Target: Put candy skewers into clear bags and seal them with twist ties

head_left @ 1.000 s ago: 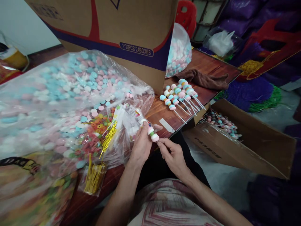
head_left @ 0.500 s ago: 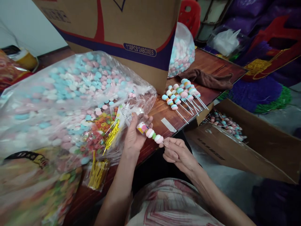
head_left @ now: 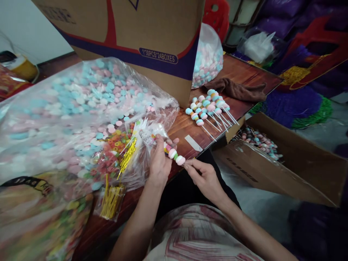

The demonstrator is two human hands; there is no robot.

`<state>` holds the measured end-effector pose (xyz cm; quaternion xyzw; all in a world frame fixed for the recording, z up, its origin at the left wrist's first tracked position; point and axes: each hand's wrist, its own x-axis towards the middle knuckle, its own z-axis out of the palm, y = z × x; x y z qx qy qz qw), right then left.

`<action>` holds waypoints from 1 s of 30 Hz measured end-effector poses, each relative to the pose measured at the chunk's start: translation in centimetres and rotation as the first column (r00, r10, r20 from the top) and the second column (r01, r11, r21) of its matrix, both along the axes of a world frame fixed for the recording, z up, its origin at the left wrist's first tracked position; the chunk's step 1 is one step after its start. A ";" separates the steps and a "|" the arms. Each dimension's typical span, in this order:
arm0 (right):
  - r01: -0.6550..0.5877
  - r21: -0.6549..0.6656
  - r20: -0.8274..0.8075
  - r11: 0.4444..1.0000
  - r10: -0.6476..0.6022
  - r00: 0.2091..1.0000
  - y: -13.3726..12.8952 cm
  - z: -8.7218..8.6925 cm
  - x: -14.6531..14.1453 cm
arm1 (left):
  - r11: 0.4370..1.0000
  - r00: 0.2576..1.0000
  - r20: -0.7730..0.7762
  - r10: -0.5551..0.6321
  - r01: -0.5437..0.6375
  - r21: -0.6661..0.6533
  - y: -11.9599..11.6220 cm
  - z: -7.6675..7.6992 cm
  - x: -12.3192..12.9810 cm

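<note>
Between my hands is a candy skewer point(head_left: 176, 156) with pink, white and green pieces, tilted down to the right. My left hand point(head_left: 161, 159) is closed around a printed clear wrapper point(head_left: 166, 147) at the skewer's upper end. The fingertips of my right hand point(head_left: 202, 177) pinch the lower end of its stick, just below the last pink and white candy. Left of my left hand lie gold twist ties point(head_left: 128, 154), white sticks point(head_left: 140, 128) and orange and red gummy rings point(head_left: 114, 145). Finished-looking candy skewers point(head_left: 210, 105) lie in a row on the wooden table.
A big clear bag of pastel candies point(head_left: 81, 94) covers the table's left side. Behind it stands a large cardboard box point(head_left: 152, 32). A brown cloth point(head_left: 239, 90) lies at the back right. Below the table's right edge, an open carton point(head_left: 272, 174) holds many skewers.
The wrapper has come further down over the skewer's upper end, covering more of it in my left hand. My right hand's fingers have shifted slightly at the stick. The view has moved a little.
</note>
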<state>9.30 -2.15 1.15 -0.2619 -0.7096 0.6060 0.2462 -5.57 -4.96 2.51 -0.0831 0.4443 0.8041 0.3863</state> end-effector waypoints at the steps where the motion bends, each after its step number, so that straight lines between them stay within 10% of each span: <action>1: -0.016 0.177 0.018 0.984 0.013 1.000 0.1 -0.3 0.1 | 1.000 1.000 0.003 -0.001 0.001 -0.006 0.0 0.0 0.0; 5: -0.066 0.746 0.080 0.663 0.009 0.997 0.3 -1.2 0.5 | 0.999 1.000 -0.003 -0.002 0.001 -0.054 -0.1 -0.1 0.2; 9: -0.054 0.868 0.094 0.493 -0.057 0.994 -0.2 -1.0 0.6 | 0.995 0.998 -0.027 0.056 -0.058 -0.080 0.0 -0.3 0.5; 22: -0.016 0.560 0.117 0.829 -0.060 0.991 -0.3 -2.2 0.8 | 0.997 0.996 -0.048 -0.072 0.072 0.003 -0.1 -0.4 0.8; 27: -0.027 0.082 0.052 0.996 0.023 0.998 0.2 -1.0 0.7 | 0.982 0.982 0.007 -0.187 0.187 0.019 -0.5 -0.5 0.4; 30: -0.083 -0.291 0.015 0.953 0.092 0.996 0.6 -0.1 0.7 | 0.982 0.978 0.097 -0.186 0.182 0.041 -0.6 -0.3 -0.2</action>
